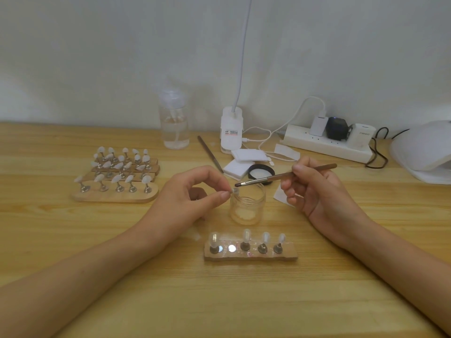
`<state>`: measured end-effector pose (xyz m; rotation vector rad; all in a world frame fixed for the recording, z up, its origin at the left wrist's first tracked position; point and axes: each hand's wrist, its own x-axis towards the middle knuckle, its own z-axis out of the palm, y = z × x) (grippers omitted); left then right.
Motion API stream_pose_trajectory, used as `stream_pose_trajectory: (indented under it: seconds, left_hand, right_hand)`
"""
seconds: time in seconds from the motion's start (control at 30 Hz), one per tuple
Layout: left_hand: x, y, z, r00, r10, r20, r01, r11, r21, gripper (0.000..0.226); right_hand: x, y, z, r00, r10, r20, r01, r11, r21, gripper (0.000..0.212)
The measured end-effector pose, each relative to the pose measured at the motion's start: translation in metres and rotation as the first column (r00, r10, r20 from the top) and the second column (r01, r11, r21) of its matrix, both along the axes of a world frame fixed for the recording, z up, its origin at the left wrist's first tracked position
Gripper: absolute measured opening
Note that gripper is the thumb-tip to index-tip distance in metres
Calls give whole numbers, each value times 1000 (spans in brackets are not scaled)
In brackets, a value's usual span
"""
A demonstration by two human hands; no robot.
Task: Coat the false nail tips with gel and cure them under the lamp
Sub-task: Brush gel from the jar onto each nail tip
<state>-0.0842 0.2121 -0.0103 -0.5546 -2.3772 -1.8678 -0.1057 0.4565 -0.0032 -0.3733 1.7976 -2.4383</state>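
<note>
My left hand (pixel 192 191) pinches a small clear nail tip on its stand (pixel 234 190) between thumb and forefinger, just above the rim of an open glass gel jar (pixel 247 206). My right hand (pixel 314 189) grips a brown brush (pixel 285 176), whose dark bristle end points at the held tip. In front of the jar a wooden holder (pixel 251 254) carries several upright tips on metal stands, with one bare magnet spot. The white curing lamp (pixel 424 152) sits at the far right edge.
Wooden holders (pixel 114 176) with several white tips lie at the left. Behind are a clear pump bottle (pixel 174 120), a second brush (pixel 210 153), white pads (pixel 241 162), the jar's black lid (pixel 261 172), a clip-lamp base (pixel 231 129) and a power strip (pixel 327 140).
</note>
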Motion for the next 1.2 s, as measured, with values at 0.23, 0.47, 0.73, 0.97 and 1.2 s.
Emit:
stream_pose_trajectory:
  seconds: [0.23, 0.47, 0.73, 0.97, 1.2]
  left_hand:
    - [1, 0, 1, 1000, -4, 2, 4, 1000, -9, 12]
    - [1, 1, 2, 1000, 0, 10, 0, 1000, -11, 11]
    - [2, 0, 1, 1000, 0, 21, 0, 1000, -4, 12]
    - [2, 1, 2, 1000, -1, 21, 1, 1000, -10, 11]
    - [2, 0, 2, 1000, 1, 8, -1, 1000, -21, 13]
  right_hand:
    - [1, 0, -1, 999, 4, -33, -3, 1000, 18, 12]
    - [1, 0, -1, 999, -50, -22, 50, 999, 3, 14]
    - [3, -2, 0, 998, -44, -51, 46, 998, 35, 17]
    - [3, -1, 1, 996, -23, -87, 24, 1000, 4, 17]
    - [3, -2, 0, 993, 7, -118, -1, 998, 58, 13]
